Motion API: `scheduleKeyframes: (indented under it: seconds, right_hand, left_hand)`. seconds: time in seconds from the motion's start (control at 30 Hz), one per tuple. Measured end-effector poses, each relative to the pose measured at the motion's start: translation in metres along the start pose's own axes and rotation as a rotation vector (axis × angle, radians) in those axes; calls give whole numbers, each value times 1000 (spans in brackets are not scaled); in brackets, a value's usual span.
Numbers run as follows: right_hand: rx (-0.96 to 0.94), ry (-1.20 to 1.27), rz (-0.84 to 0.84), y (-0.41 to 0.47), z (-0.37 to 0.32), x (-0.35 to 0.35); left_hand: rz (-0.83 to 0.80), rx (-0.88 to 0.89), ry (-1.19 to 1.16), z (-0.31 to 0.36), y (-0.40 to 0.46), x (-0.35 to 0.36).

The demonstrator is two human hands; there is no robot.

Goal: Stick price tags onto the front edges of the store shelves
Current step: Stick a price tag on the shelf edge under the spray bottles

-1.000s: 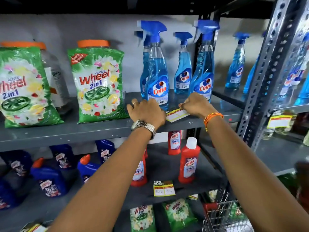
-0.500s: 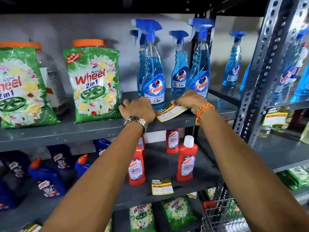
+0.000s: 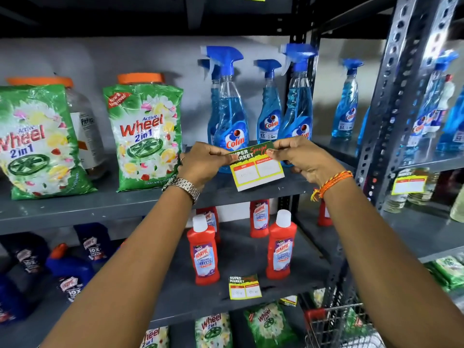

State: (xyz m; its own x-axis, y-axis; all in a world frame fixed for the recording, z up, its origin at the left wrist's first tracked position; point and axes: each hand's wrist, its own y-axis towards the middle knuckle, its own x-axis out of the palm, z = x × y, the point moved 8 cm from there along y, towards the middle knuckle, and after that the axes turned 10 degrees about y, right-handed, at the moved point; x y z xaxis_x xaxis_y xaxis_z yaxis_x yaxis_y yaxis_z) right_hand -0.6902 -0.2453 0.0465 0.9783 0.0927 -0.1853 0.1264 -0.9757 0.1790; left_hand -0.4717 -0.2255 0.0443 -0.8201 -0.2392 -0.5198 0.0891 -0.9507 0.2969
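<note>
A yellow-bordered price tag [image 3: 256, 169] with a green "Super Market" header hangs upright in front of the blue Colin spray bottles [image 3: 231, 116]. My left hand [image 3: 203, 163] pinches its top left corner and my right hand [image 3: 298, 156] pinches its top right corner. The tag's lower edge overlaps the front edge of the grey upper shelf [image 3: 100, 209]. Whether the tag touches the shelf edge is unclear. A second price tag [image 3: 244, 287] sticks on the front edge of the lower shelf [image 3: 251, 301], below the red Harpic bottles [image 3: 281, 244].
Green Wheel detergent bags [image 3: 145, 136] and orange-lidded jars stand left of the sprays. Dark blue bottles [image 3: 70, 270] fill the lower left. A perforated steel upright [image 3: 391, 116] divides off the right rack, which carries another yellow tag [image 3: 409, 184]. A wire basket [image 3: 336, 325] sits at bottom right.
The tag lay nearly flat on the upper shelf under both hands. Both hands have now lifted it upright by its top corners, facing me.
</note>
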Motion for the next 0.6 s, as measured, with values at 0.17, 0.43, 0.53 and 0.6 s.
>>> scheduleKeyframes:
  seconds: [0.17, 0.43, 0.53, 0.6]
  right_hand:
    - [-93, 10, -65, -17, -13, 2]
    - [-283, -108, 88, -48, 12, -6]
    - [-301, -198, 222, -62, 26, -10]
    - [-263, -269, 290, -70, 39, -10]
  left_hand:
    - [-16, 27, -77, 7, -14, -7]
    - [126, 17, 162, -5, -57, -12]
    - [142, -4, 218, -18, -69, -1]
    - [124, 1, 160, -29, -72, 7]
